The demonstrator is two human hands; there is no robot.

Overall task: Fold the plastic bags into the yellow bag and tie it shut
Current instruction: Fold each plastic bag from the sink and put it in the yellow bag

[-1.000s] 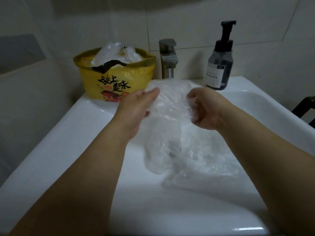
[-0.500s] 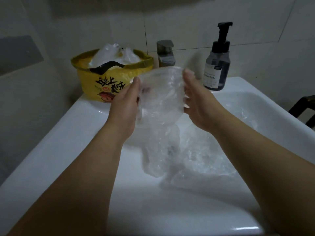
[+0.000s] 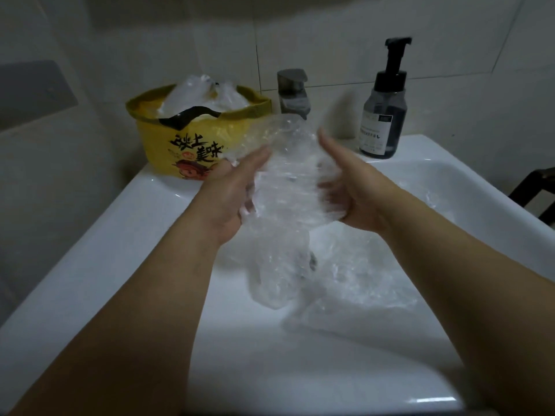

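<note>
A clear crumpled plastic bag point(image 3: 285, 187) hangs above the white sink, pressed between both palms. My left hand point(image 3: 231, 190) holds its left side with fingers stretched toward the wall. My right hand point(image 3: 348, 190) presses its right side, thumb up. The bag's lower end dangles into the basin. More clear plastic point(image 3: 354, 283) lies in the basin under my right forearm. The yellow bag point(image 3: 192, 139) with black lettering stands open on the sink's back left corner, with clear bags point(image 3: 204, 94) heaped in its mouth.
The white sink point(image 3: 144, 235) fills the lower view. A metal tap point(image 3: 292, 91) stands at the back centre. A dark pump bottle point(image 3: 383, 109) stands on the back right rim. A dark chair frame point(image 3: 537, 190) shows at the right edge. Tiled wall is behind.
Both hands lifted the top of the clear bag off the basin and closed in on it from either side; now they hold it slightly lower and tilted left.
</note>
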